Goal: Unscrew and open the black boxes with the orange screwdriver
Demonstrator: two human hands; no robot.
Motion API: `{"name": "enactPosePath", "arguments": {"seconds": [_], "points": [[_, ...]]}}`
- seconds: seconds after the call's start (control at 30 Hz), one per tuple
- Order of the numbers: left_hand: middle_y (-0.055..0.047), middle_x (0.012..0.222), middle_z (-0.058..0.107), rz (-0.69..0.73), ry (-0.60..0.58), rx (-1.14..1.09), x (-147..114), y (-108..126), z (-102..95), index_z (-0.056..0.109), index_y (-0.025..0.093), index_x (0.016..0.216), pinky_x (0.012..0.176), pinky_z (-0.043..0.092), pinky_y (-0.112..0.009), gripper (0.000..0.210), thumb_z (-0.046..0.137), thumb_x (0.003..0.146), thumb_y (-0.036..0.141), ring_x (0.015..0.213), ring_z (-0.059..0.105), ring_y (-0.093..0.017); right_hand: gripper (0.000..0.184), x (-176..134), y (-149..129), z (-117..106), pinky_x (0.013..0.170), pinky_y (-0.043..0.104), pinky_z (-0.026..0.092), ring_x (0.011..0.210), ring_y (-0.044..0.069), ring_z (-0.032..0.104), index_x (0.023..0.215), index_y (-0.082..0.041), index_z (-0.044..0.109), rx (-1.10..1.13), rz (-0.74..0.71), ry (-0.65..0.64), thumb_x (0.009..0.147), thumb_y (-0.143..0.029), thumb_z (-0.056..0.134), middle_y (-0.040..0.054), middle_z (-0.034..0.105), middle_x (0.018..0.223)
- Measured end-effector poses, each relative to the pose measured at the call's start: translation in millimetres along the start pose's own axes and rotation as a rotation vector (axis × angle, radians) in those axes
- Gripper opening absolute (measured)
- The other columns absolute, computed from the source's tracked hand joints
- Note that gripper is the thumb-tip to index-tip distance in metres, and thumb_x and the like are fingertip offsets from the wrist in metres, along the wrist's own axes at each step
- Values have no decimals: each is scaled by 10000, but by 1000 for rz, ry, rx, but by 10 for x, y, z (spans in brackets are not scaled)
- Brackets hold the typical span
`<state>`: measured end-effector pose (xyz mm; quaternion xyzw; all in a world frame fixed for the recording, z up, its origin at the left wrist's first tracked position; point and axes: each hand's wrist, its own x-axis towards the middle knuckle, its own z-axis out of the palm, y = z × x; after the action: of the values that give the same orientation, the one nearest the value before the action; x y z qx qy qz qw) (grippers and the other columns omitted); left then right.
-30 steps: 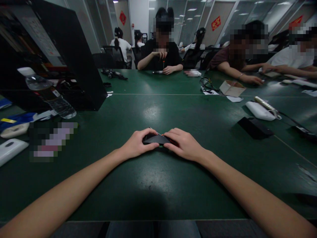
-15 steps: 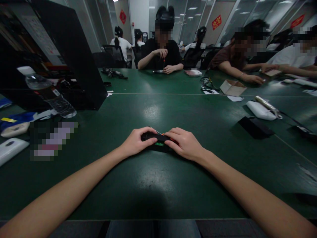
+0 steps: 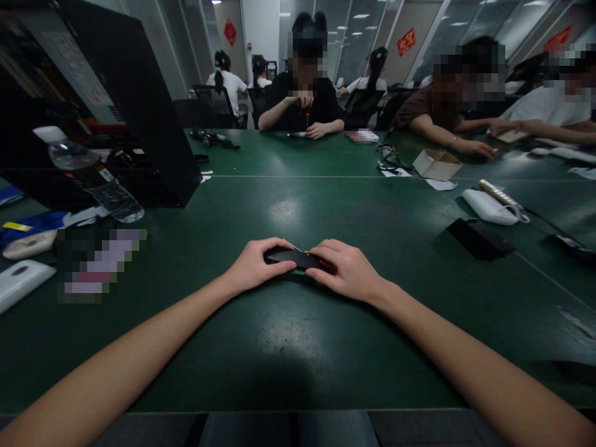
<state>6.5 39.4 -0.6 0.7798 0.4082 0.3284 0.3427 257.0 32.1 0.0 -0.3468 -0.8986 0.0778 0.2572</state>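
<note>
In the middle of the table, both hands hold a small, long black case (image 3: pixel 294 257) at its two ends. A thin green strip, perhaps a circuit board, shows along its near lower edge. My left hand (image 3: pixel 257 266) is closed round the left end, thumb on the near side and fingers behind. My right hand (image 3: pixel 347 267) grips the right end the same way. A thin metal shaft (image 3: pixel 292 245) lies behind the case with a bit of orange at its right end; it looks like a screwdriver. Red shows under my right fingers, whose hold on it is partly hidden.
An open computer tower (image 3: pixel 153 105) and a water bottle (image 3: pixel 93 177) stand on the left. To the right lie a black box (image 3: pixel 480 239), a white device (image 3: pixel 490 207) and a cardboard box (image 3: pixel 436 165). A person (image 3: pixel 302 102) works opposite; others sit at the right.
The top of the black case has tilted toward me, so more of its flat upper face shows and less of the green strip. My right thumb has shifted slightly left.
</note>
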Motion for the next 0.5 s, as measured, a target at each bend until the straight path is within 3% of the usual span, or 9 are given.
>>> {"name": "enactPosePath", "arguments": {"seconds": [0.17, 0.27, 0.37, 0.5], "points": [[-58, 1050, 753, -11, 16, -85, 2, 5, 5, 735, 179, 1055, 908, 518, -332, 307, 711, 859, 415, 974, 689, -222, 356, 4, 16, 4, 821, 366, 514, 913, 215, 642, 1100, -151, 692, 14, 17, -16, 1027, -389, 436, 107, 702, 1008], [-58, 1006, 753, -33, 52, -152, 12, -22, 9, 743, 167, 1025, 861, 517, -312, 301, 672, 893, 428, 935, 686, -210, 364, 11, 31, 13, 807, 341, 502, 883, 195, 635, 991, -159, 699, 57, 27, 12, 1043, -358, 399, 91, 692, 957], [-55, 952, 744, -68, 90, -206, 25, -52, 11, 743, 151, 1001, 806, 507, -297, 322, 646, 908, 444, 885, 671, -200, 351, 24, 34, 18, 745, 316, 487, 812, 175, 618, 867, -161, 676, 130, 68, 52, 1036, -340, 426, 76, 671, 878], [-34, 835, 701, -109, 114, -236, 40, -50, 9, 732, 140, 924, 705, 474, -270, 339, 632, 905, 463, 773, 630, -173, 286, 41, 18, 12, 696, 308, 466, 746, 165, 601, 878, -161, 669, 208, 108, 96, 1012, -334, 484, 57, 654, 810]]}}
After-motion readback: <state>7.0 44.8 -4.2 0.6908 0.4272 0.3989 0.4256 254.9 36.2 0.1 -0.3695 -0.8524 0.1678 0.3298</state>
